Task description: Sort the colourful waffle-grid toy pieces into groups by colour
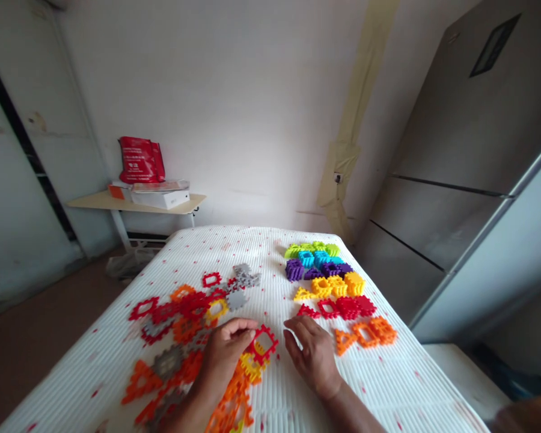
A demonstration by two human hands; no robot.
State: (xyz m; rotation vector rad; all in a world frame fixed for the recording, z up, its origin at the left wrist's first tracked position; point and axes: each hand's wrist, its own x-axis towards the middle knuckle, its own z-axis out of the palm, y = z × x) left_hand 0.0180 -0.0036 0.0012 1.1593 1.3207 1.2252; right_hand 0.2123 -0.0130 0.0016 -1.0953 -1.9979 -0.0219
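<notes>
Hands apart: L hand (229,344) at red frame (272,336) – grip unclear; R hand (313,355) open. Pinch rim, lift clear of yellow pcs (251,367) nr L.

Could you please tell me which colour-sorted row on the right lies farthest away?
The lime-green row does; it sits just beyond the light-blue row, with the orange row at the opposite, near end.

Two hands (313,355) — six single-colour rows of toothed pieces (348,308), one mixed spread (193,305) — and one fridge (437,156).
</notes>
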